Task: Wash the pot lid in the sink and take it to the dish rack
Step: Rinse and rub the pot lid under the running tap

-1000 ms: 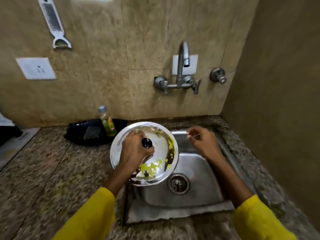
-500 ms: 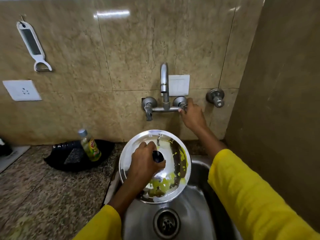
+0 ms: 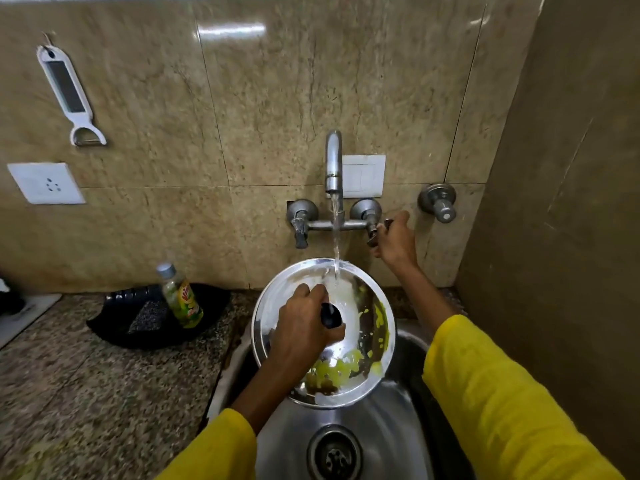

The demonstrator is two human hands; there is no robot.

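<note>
Head view: the left hand (image 3: pixel 304 327) has its fingers clamped on the black knob (image 3: pixel 330 316) of the pot lid (image 3: pixel 367 327) and holds the lid tilted over the sink (image 3: pixel 391 420), above the drain (image 3: pixel 334 453). Water runs from the tap (image 3: pixel 333 161) and lands on the upper edge of the lid, where a clean, shiny patch shows. Yellow-green food smears cover the lower and right parts of the lid, so rinsing has only just begun. The right hand (image 3: pixel 394 242) is up at the wall, its fingers curled around the right tap handle (image 3: pixel 375 233). The water flows, so the tap is open.

On the bench (image 3: pixel 104 393) to the left, a bottle (image 3: pixel 181 299) with a green label stands in a black tray (image 3: pixel 145 327); it looks like dish soap, untouched. No scrubber is in either hand.

By my judgement, the task is at an early stage: the smears need rinsing or scrubbing off, the tap needs closing, and the lid must go to the dish rack, which is not in view.
</note>
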